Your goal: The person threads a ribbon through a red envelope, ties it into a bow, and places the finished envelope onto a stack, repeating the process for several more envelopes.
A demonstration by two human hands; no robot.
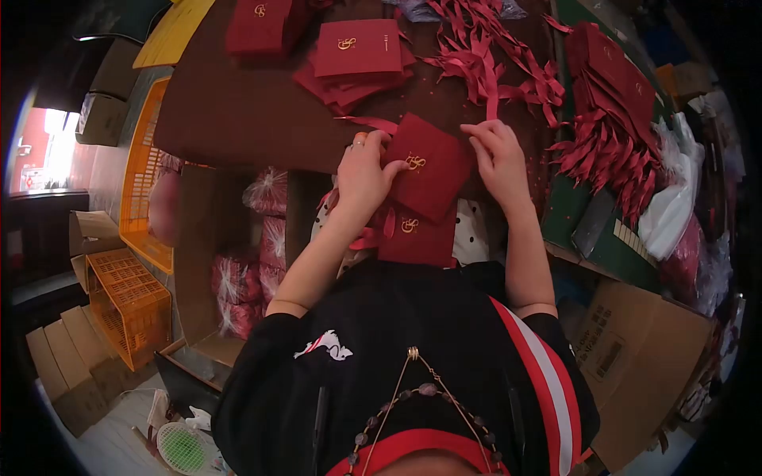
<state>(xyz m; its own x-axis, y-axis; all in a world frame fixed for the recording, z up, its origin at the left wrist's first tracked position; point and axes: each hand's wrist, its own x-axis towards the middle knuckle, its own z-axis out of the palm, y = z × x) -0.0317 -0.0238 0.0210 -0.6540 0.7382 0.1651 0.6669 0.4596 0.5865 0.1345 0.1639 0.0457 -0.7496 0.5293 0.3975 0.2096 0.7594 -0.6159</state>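
My left hand (365, 170) grips the left edge of a dark red pouch (432, 178) with gold letters, its thumb lying on the front. The pouch is tilted. A red ribbon (373, 122) stretches leftward from its top edge. My right hand (502, 163) hovers just off the pouch's right edge. Its index finger and thumb are slightly apart, with nothing visible between them. Another red pouch (421, 238) lies below, close to my body, partly covered by the held one. Behind my right hand, a ribbon (491, 101) hangs from a tangled heap of red ribbons (476, 59).
Red pouches (359, 47) are stacked at the table's (230, 111) far side, beside another stack (258, 28). Ribboned pouches (611, 79) lie on a green surface at right. An open carton (198, 238) of wrapped red bundles and orange crates (131, 293) stand at left.
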